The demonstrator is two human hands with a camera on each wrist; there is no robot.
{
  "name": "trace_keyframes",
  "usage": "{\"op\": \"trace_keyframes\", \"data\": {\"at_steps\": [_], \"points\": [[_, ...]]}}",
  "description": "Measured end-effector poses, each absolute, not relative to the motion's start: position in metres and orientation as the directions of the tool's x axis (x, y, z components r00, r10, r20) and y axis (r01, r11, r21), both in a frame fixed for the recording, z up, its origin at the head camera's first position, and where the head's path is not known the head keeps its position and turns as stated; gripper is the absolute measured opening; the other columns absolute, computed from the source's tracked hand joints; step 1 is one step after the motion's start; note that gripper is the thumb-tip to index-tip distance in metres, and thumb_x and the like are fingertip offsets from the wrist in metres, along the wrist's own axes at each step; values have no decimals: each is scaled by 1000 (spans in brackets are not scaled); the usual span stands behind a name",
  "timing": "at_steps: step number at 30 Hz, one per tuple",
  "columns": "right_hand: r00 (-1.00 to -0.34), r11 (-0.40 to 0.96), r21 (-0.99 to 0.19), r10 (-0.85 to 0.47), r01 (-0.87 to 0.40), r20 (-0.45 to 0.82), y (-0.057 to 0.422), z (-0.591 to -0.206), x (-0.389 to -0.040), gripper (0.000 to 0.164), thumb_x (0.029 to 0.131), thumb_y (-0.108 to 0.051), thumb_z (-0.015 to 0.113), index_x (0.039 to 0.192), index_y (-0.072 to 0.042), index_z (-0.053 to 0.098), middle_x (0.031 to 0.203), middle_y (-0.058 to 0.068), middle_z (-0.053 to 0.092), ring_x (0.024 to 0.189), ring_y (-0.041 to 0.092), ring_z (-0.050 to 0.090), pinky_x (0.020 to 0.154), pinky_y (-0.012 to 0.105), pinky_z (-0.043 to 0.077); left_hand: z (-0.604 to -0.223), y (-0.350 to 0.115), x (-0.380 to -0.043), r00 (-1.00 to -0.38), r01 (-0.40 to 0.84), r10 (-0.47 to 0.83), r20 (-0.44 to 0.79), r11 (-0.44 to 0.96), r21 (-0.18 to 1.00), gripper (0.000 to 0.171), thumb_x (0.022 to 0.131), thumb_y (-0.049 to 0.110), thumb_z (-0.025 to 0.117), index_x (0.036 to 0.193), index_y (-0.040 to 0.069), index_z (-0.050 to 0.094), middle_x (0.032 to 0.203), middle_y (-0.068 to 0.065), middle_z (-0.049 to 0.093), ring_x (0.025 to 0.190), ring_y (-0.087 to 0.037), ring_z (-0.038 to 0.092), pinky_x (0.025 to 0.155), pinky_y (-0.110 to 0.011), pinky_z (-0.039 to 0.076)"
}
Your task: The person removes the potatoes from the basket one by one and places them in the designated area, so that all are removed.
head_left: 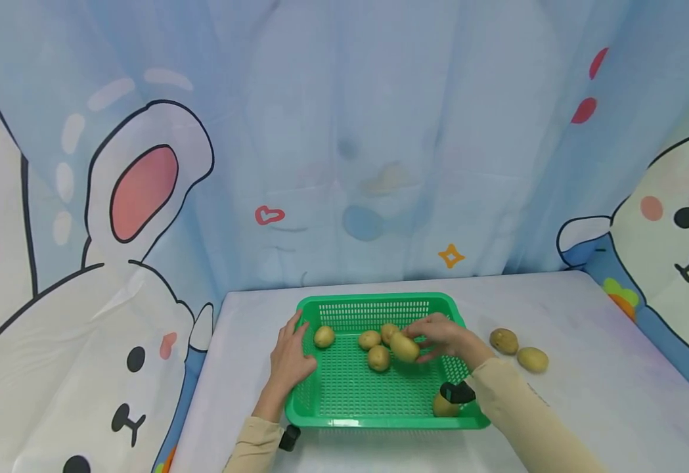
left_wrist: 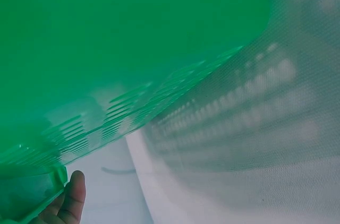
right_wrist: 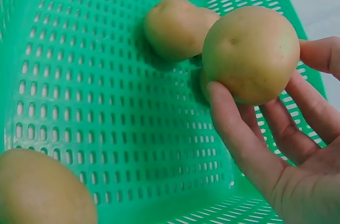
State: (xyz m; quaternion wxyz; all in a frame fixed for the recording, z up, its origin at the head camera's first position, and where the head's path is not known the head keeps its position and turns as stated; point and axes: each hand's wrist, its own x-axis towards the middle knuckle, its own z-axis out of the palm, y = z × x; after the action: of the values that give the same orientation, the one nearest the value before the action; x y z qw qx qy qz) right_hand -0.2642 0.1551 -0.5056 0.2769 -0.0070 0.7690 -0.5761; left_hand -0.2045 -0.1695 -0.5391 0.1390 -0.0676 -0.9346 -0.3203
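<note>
My right hand (head_left: pixel 441 336) holds a potato (head_left: pixel 404 347) in its fingertips over the green plastic basket (head_left: pixel 344 401). In the right wrist view, the thumb and fingers stand around this potato (right_wrist: pixel 252 54), and another potato (right_wrist: pixel 172 28) lies just behind it. My left hand (head_left: pixel 291 358) grips the basket's left rim, seen also at the lower left of the left wrist view. Inside the basket, several potatoes (head_left: pixel 378 359) lie near the middle, one potato (head_left: pixel 324 337) towards the left wall, and one potato (head_left: pixel 443 406) in the near right corner, partly behind my right wrist.
Two potatoes lie on the white-covered table (head_left: pixel 586 394) right of the basket: a browner potato (head_left: pixel 504 341) and a paler potato (head_left: pixel 533 360). A blue cartoon-print curtain (head_left: pixel 344 131) hangs behind the table and down both sides.
</note>
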Motion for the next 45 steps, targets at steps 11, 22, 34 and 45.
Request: {"op": "trace_keyframes", "data": {"at_steps": [11,22,34,45], "points": [[-836,206,-914,-371,350,-404,172,-490,-275,38,99,-21,56,127,5,61,134,24,51,118,42,54,91,55,51,-542,-175,-206,-959,178,9,282,795,580,75,59,-3,50,133,-4,58,156,-9,35,134,-33,40,68,-42,51],[-864,214,-919,-324,331,-386,212,-455,-291,47,97,-27,60,132,4,57,131,20,49,111,31,59,91,49,52,-545,-183,-208,-957,169,-10,291,794,584,74,59,-2,50,133,-4,58,155,-10,37,132,-33,41,67,-42,50],[-856,163,-884,-225,439,-466,292,-457,-289,23,99,-28,58,111,-14,72,122,11,52,117,35,50,94,48,50,-545,-189,-200,-957,163,-13,290,801,576,74,59,-4,50,132,-5,58,155,-11,36,134,-35,39,64,-38,49],[-850,128,-861,-141,492,-507,378,-480,-266,22,100,-26,55,89,-22,74,100,1,59,90,22,61,87,47,54,-548,-188,-198,-952,184,1,305,797,575,72,61,-6,50,134,-6,57,155,-12,36,134,-35,39,59,-33,45]]}}
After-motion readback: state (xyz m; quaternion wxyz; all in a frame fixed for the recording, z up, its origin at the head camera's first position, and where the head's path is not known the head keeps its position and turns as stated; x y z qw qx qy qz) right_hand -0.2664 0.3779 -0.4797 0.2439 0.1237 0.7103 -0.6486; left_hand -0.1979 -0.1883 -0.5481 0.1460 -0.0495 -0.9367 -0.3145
